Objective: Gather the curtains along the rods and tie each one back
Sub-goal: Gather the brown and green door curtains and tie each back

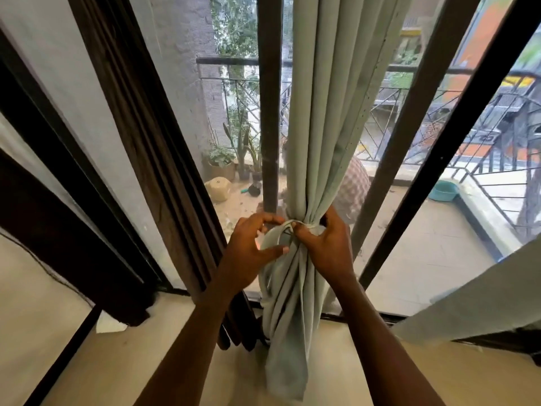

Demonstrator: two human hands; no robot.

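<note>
A pale green curtain (325, 112) hangs in the middle of the window, gathered into tight folds and pinched at waist height by a thin pale tieback (304, 225). My right hand (325, 244) grips the bunched cloth right at the tie, thumb and fingers pressed on the knot. On the left of the bundle, my left hand (251, 244) holds a loop of the same cloth band (275, 238) between thumb and fingers. Below the tie the curtain tail (288, 332) falls to the floor. A second pale curtain panel (474, 300) slants in at the lower right.
Dark brown window frames (140, 142) stand to the left, with a dark upright (269, 127) just behind the curtain. Through the glass lie a balcony with potted plants (222, 162), a railing (409, 112) and a teal basin (445, 190). The cream floor (117, 361) is underfoot.
</note>
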